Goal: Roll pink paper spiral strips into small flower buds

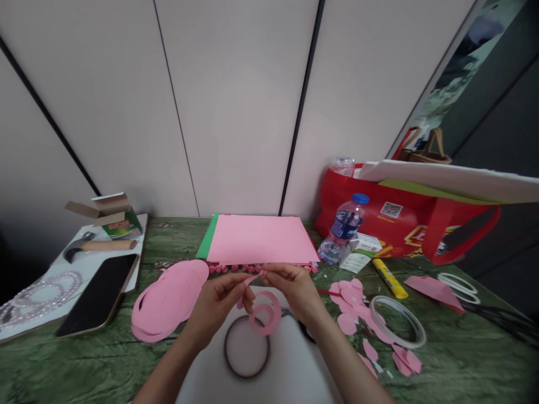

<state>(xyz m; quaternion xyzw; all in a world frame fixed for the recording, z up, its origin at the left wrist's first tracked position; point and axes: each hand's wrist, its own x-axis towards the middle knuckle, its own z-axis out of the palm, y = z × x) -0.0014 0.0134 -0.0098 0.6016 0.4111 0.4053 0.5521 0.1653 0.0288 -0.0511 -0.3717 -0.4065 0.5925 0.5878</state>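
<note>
A pink paper spiral strip (275, 314) hangs in curls below my hands. My left hand (225, 297) pinches the strip on one side, and my right hand (292, 289) pinches its end between thumb and finger. Both hands are closed, with their fingertips close together. Beneath the curl lies a dark ring (227, 353) on a white surface (290, 370). Behind my fingertips, a row of small rolled pink paper pieces (236, 269) lines the front of a stack of pink paper sheets (261, 238).
Left are pink paper discs (168, 303), a phone (101, 294), a hammer (105, 245), bead strings (46, 294) and an opened box (120, 221). Right are pink cut-outs (349, 297), a tape roll (421, 331), a glue stick (389, 278), scissors (461, 289), a bottle (343, 230) and a red bag (379, 196).
</note>
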